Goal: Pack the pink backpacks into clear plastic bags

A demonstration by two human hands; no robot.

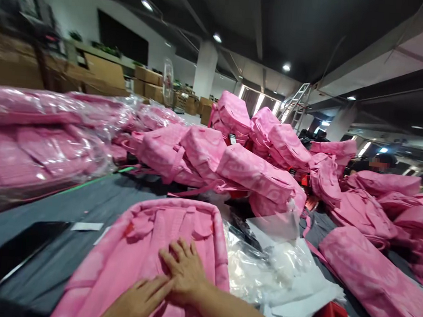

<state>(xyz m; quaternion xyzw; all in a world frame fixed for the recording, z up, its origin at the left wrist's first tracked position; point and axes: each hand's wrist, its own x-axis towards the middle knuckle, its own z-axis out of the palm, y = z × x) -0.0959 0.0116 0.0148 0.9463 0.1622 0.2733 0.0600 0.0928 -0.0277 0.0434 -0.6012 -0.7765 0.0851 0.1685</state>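
Presses right hand (187, 275) with fingers spread onto a large pink padded-fabric backpack (143, 252); lays left hand (138, 300) there at 8 o'clock, with fingers close together. Has it on the dark-cloth-covered counter (93, 198) at 6 o'clock, near crumpled clear plastic (258, 265) at 3, a flat black rectangular slab (16, 251) at 9, piled pink patterned-fabric backpacks (257, 169) at 1.

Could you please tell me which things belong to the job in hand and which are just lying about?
Apparently in the job: backpack under left hand and right hand; perhaps clear plastic.
Apparently just about: black device, boxes, fan, ladder.
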